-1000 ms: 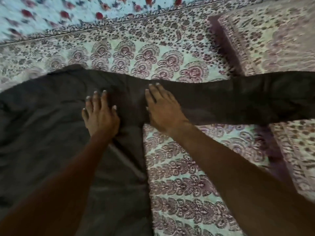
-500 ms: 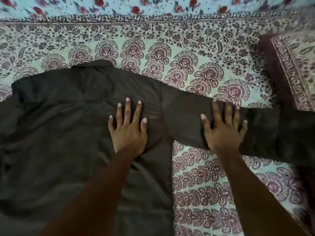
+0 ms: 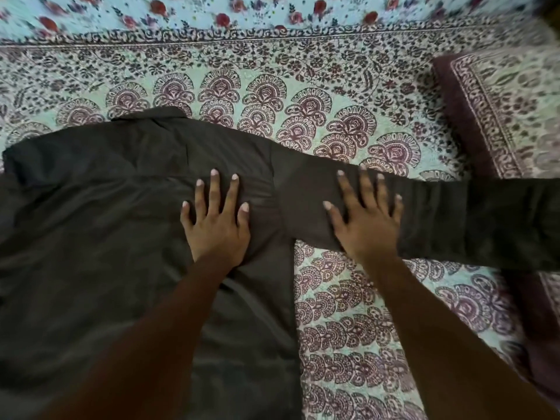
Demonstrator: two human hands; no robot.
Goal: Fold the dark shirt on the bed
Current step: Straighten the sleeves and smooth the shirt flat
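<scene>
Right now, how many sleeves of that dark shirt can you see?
1. The sleeve stretches to the right across the patterned bedsheet, and the right hand rests flat on it near the shoulder. A second sleeve may be hidden at the left of the shirt, out of view.

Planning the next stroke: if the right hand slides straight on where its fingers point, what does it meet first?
The right hand lies flat on the shirt sleeve, fingertips at its far edge. Straight on, it would probably meet only the printed bedsheet, then the floral cloth beyond.

One dark shirt (image 3: 106,222), two hands (left hand (image 3: 216,228), right hand (image 3: 368,225)), one bedspread (image 3: 348,328), one cushion (image 3: 509,116), one floral cloth (image 3: 242,10).
</scene>
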